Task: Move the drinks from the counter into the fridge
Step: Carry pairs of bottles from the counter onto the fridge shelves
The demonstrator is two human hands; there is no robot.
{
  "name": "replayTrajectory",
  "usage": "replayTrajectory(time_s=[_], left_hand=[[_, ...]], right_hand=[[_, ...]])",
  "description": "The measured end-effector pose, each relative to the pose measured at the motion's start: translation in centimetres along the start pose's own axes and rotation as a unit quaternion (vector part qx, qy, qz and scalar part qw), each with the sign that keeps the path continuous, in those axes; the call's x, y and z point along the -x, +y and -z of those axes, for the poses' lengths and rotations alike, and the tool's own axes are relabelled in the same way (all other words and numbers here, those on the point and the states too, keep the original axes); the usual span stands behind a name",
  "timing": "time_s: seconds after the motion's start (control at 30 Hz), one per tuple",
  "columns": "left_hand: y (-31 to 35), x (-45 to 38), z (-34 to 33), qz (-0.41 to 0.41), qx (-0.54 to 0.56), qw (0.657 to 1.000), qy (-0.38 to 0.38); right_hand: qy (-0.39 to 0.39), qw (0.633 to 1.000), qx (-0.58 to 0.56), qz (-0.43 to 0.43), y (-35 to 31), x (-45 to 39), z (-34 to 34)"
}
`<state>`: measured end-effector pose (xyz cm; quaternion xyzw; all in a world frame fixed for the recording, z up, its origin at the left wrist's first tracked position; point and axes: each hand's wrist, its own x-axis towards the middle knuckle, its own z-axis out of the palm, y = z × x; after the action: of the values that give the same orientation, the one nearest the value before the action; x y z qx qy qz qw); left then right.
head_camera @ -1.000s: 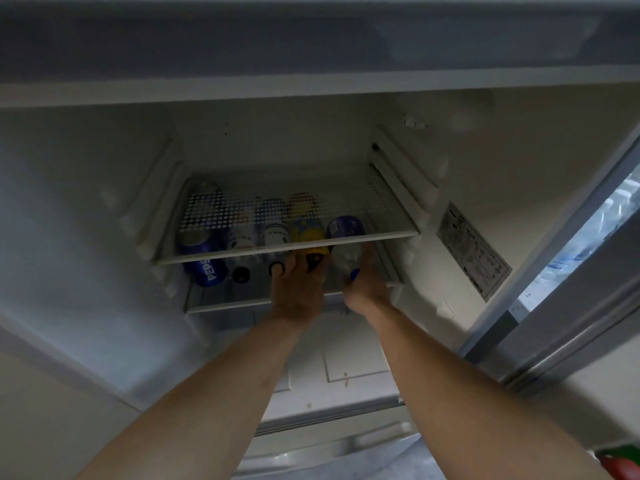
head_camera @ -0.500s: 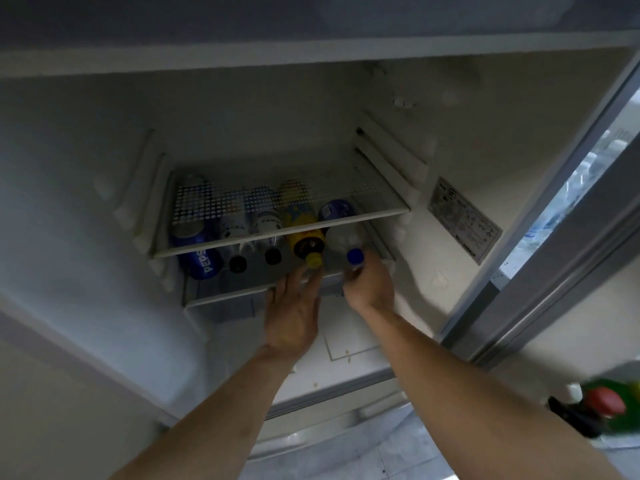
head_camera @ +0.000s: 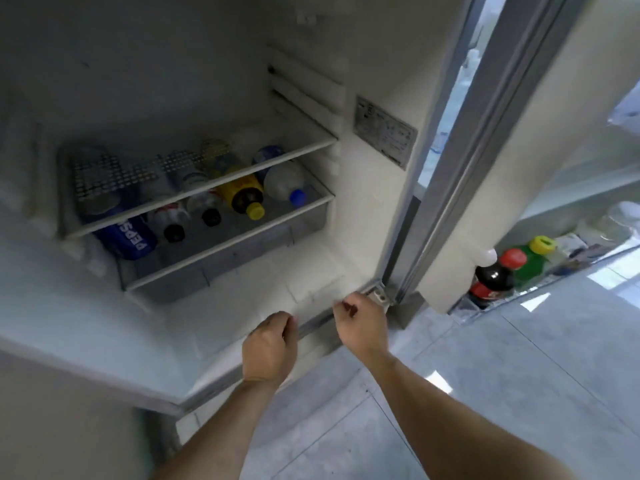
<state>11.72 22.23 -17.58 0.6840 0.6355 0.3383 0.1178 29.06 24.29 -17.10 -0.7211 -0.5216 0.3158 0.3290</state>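
Note:
Inside the open fridge, several drinks lie on their sides on a lower shelf (head_camera: 221, 251) under a white-rimmed upper shelf (head_camera: 194, 192). From left they are a blue Pepsi can (head_camera: 129, 237), two black-capped bottles (head_camera: 172, 219), a yellow bottle with a yellow cap (head_camera: 242, 195) and a clear bottle with a blue cap (head_camera: 284, 181). My left hand (head_camera: 268, 344) and my right hand (head_camera: 360, 323) hang at the fridge's front edge, well below the drinks. Their fingers are loosely curled and hold nothing.
The fridge door's edge (head_camera: 460, 161) stands open on the right. Beyond it, low down, stand a dark cola bottle with a red cap (head_camera: 491, 277) and a green bottle with a yellow cap (head_camera: 531, 259). A grey label (head_camera: 384, 135) is on the fridge's right wall. Pale floor tiles (head_camera: 519, 358) lie below.
Both hands have let go of the yellow and blue-capped bottles and drawn back out of the shelf to the fridge's front edge. The view has swung right and down.

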Motion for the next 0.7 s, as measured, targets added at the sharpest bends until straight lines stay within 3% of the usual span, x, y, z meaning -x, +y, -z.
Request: replayTrajectory(time_s=[0.13,0.27,0.33,0.43,0.5,0.6,0.7], left_hand=[[1.4,4.1,-1.9,0.019,0.0,0.998,-0.064],[2.8,8.9,-4.7,0.037,0.027,0.987,-0.157],[3.4,11.4,-6.3,0.076,0.035,0.962,-0.258],[3.8,15.5,-8.1,0.12,-0.037,0.899,-0.42],[3.6,18.5,-8.7,0.147,-0.057,0.862,-0.483],[3.6,22.4,-8.9,0.264,-0.013,0.822,-0.505],[3.8,25.0,-8.6,0.371,0.018,0.8,-0.471]], right_hand=[[-0.001,0.997,0.009,-0.073,5.5,4.1,3.4],[0.054,0.984,0.013,-0.168,12.0,9.2,7.6],[0.066,0.973,-0.005,-0.221,15.9,12.3,9.9],[0.049,0.951,-0.041,-0.303,21.7,17.8,13.2],[0.054,0.934,-0.058,-0.347,25.5,22.0,15.0],[0.084,0.902,-0.095,-0.413,30.2,28.3,17.0],[0.102,0.863,-0.133,-0.476,33.5,34.1,18.1]])
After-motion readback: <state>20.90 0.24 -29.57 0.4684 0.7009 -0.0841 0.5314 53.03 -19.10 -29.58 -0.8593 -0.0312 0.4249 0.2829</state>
